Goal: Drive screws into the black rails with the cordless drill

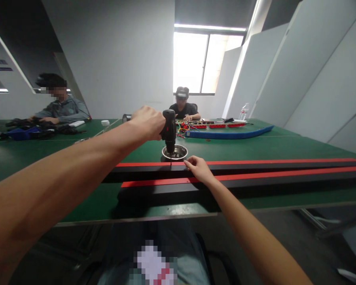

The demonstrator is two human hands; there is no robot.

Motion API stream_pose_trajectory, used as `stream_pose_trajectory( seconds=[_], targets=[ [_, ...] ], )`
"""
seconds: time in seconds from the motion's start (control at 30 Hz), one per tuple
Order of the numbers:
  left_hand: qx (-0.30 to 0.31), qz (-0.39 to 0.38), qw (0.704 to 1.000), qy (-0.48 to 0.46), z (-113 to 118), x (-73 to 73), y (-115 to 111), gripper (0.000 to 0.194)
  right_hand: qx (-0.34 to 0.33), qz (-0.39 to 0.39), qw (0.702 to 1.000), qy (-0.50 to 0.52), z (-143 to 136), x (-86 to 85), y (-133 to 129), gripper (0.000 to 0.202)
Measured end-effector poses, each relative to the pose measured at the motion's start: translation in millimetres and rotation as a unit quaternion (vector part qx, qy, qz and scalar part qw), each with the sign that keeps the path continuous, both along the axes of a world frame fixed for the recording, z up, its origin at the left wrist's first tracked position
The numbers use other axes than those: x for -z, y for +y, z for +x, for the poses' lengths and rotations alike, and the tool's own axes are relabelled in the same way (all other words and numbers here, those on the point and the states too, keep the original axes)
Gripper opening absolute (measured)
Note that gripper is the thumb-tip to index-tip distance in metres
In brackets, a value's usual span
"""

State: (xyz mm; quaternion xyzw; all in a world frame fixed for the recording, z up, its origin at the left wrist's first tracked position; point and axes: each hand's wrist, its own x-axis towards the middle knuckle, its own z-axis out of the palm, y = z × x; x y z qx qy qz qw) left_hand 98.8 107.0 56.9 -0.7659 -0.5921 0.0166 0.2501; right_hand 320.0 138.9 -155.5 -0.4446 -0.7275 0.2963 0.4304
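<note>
Left hand (pixel 148 122) is gripping the drill (pixel 169 132), ideally holding it plumb! Right hand (pixel 200 168) is resting by the far bar (pixel 145 172), fingers' hold unclear.

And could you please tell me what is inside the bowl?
Inside the bowl, small dark pieces lie at the bottom, too small to identify. The drill, in the left hand, covers part of the inside; whatever lies behind it cannot be seen.

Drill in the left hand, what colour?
The drill is mostly black; seen in the head view.
</note>
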Motion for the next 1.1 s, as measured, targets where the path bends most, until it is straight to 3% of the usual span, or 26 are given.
stream_pose_trajectory(
  seconds=[0.37,0.5,0.63,0.77,0.9,1.03,1.1],
  targets=[
    [0.025,0.010,0.997,-0.071,-3.6,5.7,-0.2,0.040,-0.002,-0.010,1.000,0.002,0.2,-1.6,-1.4,0.033],
    [0.029,0.009,0.992,-0.122,-15.7,6.2,-6.3,0.044,-0.016,-0.062,0.997,0.046,3.5,-6.8,2.0,0.033],
    [0.036,-0.060,0.981,-0.181,-37.9,3.8,-20.1,0.042,-0.035,-0.142,0.988,0.043,-0.4,-21.5,19.4,0.025],
    [0.050,-0.140,0.960,-0.238,-63.7,17.5,-38.4,0.026,-0.030,-0.122,0.992,-0.009,-24.9,-39.5,51.1,0.021],
    [0.073,-0.170,0.890,-0.416,-92.5,56.3,-51.9,0.025,0.044,-0.115,0.986,-0.110,-53.7,-51.7,77.3,0.023],
    [-0.019,-0.122,0.792,-0.598,-115.1,102.6,-63.5,0.036,0.088,-0.083,0.975,-0.188,-58.3,-53.2,73.7,0.018],
    [-0.072,-0.089,0.715,-0.689,-117.1,121.3,-69.7,0.038,0.078,-0.014,0.965,-0.251,-51.7,-48.7,58.4,0.026]
  ],
)
